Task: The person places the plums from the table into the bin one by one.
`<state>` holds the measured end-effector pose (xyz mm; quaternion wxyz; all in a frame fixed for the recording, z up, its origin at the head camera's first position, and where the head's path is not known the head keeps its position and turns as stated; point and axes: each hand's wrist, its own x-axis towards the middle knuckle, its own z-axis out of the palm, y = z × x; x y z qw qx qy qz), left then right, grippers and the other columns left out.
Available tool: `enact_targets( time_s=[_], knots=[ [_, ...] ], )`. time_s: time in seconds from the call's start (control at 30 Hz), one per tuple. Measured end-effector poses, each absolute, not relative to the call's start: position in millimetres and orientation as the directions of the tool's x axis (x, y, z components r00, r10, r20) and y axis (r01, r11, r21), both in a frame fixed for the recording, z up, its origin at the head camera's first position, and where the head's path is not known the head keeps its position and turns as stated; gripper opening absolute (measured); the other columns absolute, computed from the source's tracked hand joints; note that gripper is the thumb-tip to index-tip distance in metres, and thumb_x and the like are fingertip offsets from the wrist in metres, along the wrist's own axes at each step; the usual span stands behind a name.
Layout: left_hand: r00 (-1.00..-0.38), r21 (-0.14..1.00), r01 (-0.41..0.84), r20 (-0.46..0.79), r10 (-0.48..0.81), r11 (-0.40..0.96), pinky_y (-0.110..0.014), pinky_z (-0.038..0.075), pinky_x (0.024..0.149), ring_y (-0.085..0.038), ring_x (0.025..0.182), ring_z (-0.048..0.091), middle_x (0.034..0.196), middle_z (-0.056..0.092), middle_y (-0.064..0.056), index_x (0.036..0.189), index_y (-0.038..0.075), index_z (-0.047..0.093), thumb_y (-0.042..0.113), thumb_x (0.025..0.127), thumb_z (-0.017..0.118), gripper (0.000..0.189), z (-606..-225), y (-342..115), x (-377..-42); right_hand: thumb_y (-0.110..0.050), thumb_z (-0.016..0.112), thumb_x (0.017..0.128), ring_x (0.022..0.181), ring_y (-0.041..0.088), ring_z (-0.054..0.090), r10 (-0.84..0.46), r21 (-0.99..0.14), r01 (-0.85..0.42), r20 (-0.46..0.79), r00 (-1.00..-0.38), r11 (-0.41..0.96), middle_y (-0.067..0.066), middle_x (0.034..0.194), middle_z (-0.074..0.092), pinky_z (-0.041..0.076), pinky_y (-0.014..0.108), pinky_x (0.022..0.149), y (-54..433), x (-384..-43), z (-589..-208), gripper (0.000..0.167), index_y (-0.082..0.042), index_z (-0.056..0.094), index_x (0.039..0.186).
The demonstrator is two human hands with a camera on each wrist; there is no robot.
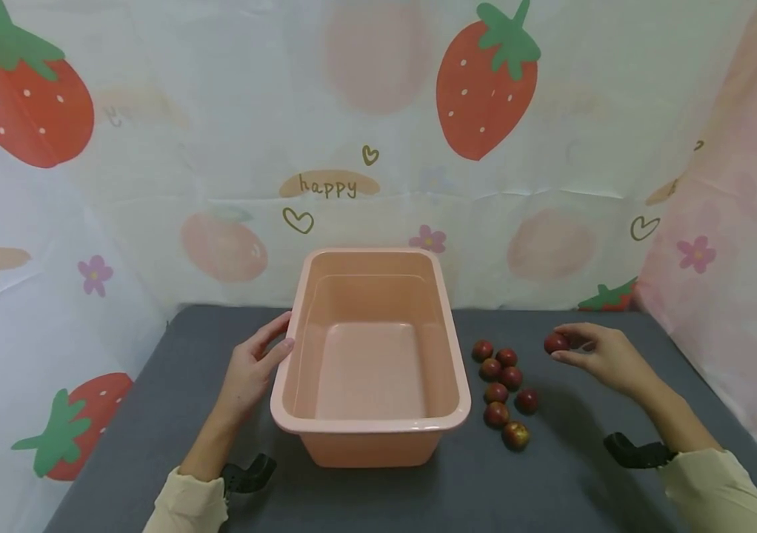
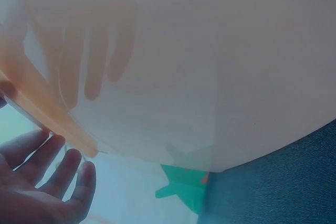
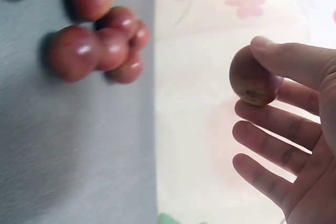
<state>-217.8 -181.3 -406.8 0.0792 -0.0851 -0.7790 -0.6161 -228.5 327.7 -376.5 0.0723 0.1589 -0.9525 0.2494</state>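
Observation:
A deep peach-coloured plastic basin (image 1: 372, 446) stands on the dark table at the middle of the head view. My left hand (image 1: 248, 376) holds its left rim, thumb over the edge and fingers along the outside. In the left wrist view the fingers of that hand (image 2: 50, 182) lie under the lip, beside the basin's glossy wall (image 2: 247, 72). To the right, my right hand (image 1: 608, 361) pinches a dark red plum (image 1: 555, 343) between thumb and fingertips. The right wrist view shows this plum (image 3: 254, 80) held up, with the other fingers spread. Several more plums (image 1: 511, 377) lie between basin and right hand.
The grey-black table (image 1: 365, 503) runs back to a strawberry-print cloth (image 1: 218, 148), which hangs behind and along both sides. A speckled, yellowish plum (image 1: 515, 436) is nearest the front of the loose group. Black bands (image 1: 638, 450) are worn on both wrists.

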Motion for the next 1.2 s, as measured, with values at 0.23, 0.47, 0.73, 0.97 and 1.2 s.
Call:
enact_targets(
  time_s=[0.23,0.47,0.73,0.97,1.2],
  knots=[
    [-0.974,0.948,0.226,0.224,0.037,0.225,-0.01,0.049,0.087,0.002,0.117,0.056,0.148,0.048,-0.014,0.145,0.009,0.046,0.025,0.098,0.058,0.051,-407,-181,-218,-0.03,0.07,0.09,0.092,0.013,0.066,-0.259,-0.496,-0.326,0.202,-0.945,0.805,0.015,0.107,0.072,0.054,0.024,0.079,317,-249,-342,0.048,0.0,0.061,0.127],
    [-0.975,0.949,0.222,0.22,0.037,0.225,-0.011,0.05,0.086,-0.024,0.126,0.054,0.148,0.048,-0.014,0.145,0.009,0.046,0.025,0.098,0.058,0.051,-407,-181,-217,-0.027,0.069,0.091,0.095,0.014,0.064,-0.302,-0.489,-0.371,0.217,-0.928,0.789,0.016,0.107,0.072,0.053,0.027,0.083,299,-266,-320,0.045,0.001,0.062,0.126],
    [-0.972,0.947,0.235,0.23,0.048,0.22,-0.012,0.05,0.086,-0.005,0.118,0.058,0.148,0.048,-0.013,0.146,0.011,0.046,0.025,0.099,0.058,0.051,-408,-183,-218,-0.024,0.069,0.091,0.098,0.028,0.063,-0.354,-0.481,-0.422,0.23,-0.907,0.769,0.015,0.105,0.071,0.051,0.046,0.088,279,-283,-307,0.041,0.001,0.064,0.122],
    [-0.975,0.951,0.22,0.217,0.04,0.217,-0.013,0.051,0.086,0.007,0.108,0.058,0.147,0.049,-0.014,0.146,0.011,0.046,0.025,0.098,0.058,0.051,-407,-183,-218,-0.023,0.071,0.089,0.098,0.029,0.064,-0.361,-0.481,-0.434,0.241,-0.901,0.762,0.018,0.106,0.071,0.051,0.045,0.089,266,-294,-298,0.041,0.002,0.064,0.121],
    [-0.976,0.951,0.218,0.216,0.033,0.22,-0.013,0.051,0.085,0.008,0.107,0.059,0.147,0.049,-0.014,0.146,0.01,0.046,0.025,0.098,0.059,0.051,-406,-182,-217,-0.026,0.071,0.09,0.099,0.03,0.064,-0.376,-0.468,-0.428,0.204,-0.904,0.773,0.017,0.107,0.07,0.052,0.044,0.086,250,-303,-286,0.041,-0.001,0.064,0.122]
  ],
)
